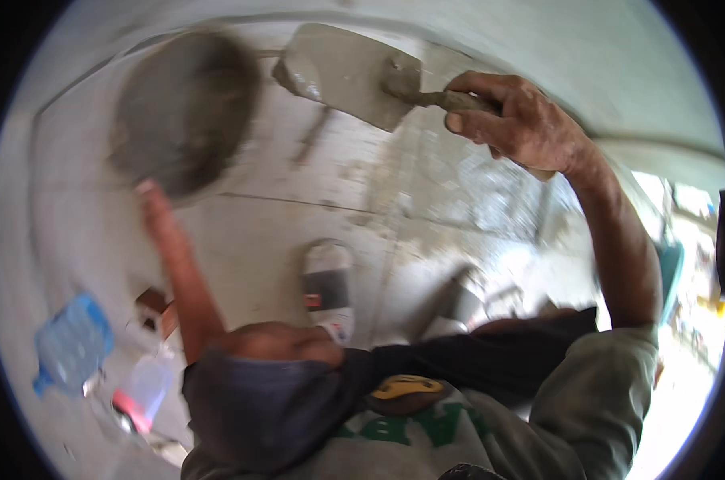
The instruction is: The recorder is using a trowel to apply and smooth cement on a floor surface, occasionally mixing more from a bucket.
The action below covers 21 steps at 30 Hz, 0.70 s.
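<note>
My right hand [518,120] is wrapped round the handle of a trowel [338,72], held up at the far side. Its broad blade points left and is coated with wet grey mortar, thicker at the left edge. At the far left is a dark round bucket [188,112], smeared by motion, with grey material on its inside. My left hand [156,210] reaches to the bucket's near rim. Blur hides its fingers, and whether it grips the rim does not show.
Pale floor tiles [258,232] lie below, with wet grey smears [490,192] at the right. My slippered feet [328,280] stand there. A blue water jug [74,340], a brown block [156,310] and a clear container with a pink part [145,392] are at the near left. A pale wall [618,72] curves along the far right.
</note>
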Each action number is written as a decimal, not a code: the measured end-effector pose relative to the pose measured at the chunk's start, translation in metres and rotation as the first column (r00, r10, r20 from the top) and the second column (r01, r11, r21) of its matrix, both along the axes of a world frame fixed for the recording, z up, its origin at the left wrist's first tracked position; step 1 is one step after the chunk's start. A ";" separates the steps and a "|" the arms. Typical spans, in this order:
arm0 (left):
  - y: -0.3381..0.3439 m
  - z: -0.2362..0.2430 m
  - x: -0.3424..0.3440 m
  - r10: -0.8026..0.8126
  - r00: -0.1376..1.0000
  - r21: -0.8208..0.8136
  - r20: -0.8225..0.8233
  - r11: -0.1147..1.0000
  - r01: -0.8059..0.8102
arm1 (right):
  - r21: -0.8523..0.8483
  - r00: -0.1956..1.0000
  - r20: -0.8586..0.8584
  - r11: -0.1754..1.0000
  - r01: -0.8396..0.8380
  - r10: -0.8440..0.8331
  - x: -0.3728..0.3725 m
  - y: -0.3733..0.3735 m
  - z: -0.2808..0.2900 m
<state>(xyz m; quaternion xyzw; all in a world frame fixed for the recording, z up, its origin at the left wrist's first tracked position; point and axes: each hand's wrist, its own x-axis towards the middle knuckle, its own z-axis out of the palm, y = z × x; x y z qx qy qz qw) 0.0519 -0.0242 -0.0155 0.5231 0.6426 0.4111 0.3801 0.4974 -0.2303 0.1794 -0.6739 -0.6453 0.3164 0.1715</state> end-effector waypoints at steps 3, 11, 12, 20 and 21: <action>0.019 0.007 -0.038 0.062 0.990 0.014 0.125 0.998 -0.065 | -0.078 0.983 0.026 0.980 0.181 -0.180 0.026 -0.089 -0.013; 0.019 0.009 -0.017 -0.028 0.982 -0.116 0.185 0.992 0.050 | -0.166 0.438 0.364 0.405 0.899 -0.822 0.019 -0.360 -0.079; 0.032 -0.004 -0.047 -0.147 0.983 -0.052 0.110 0.987 0.153 | -0.175 0.439 0.350 0.402 0.899 -0.828 0.014 -0.370 -0.093; 0.034 -0.015 -0.089 -0.353 0.667 0.094 -0.656 0.839 0.536 | 0.043 0.356 0.705 0.537 0.842 -0.613 0.003 -0.411 -0.144; 0.033 -0.010 -0.089 -0.342 0.688 0.097 -0.640 0.853 0.514 | 0.062 0.341 0.723 0.548 0.834 -0.601 0.003 -0.411 -0.144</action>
